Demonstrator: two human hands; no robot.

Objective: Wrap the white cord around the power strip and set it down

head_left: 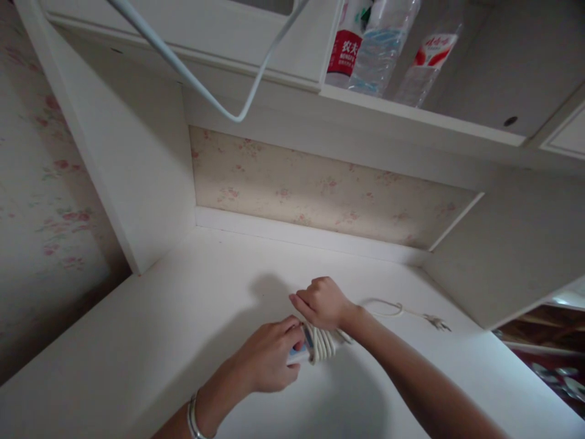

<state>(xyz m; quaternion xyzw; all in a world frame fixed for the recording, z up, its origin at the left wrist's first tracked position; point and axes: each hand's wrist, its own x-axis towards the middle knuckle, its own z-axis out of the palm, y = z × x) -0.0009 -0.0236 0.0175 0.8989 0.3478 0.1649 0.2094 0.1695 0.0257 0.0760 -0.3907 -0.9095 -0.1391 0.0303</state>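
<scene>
Head view showed a white-and-blue corded device (300, 353) over the white desk (205, 286), its long axis running roughly left to right, near end pointing left. The left hand (274, 356) gripped that end. The cream cord (324, 346) wrapped around it crosswise; its plug (439, 323) pointed right. The right hand (325, 303) was curled beside the coils; whether its fingers held cord, I couldn't tell.

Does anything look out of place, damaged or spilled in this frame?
No spill or damage shows. The oddest thing is a pale cable or rod bent in a V before the upper cabinet; its ends are out of view. Also, the plug lies loose, while cord is wound around the device in the left hand.
</scene>
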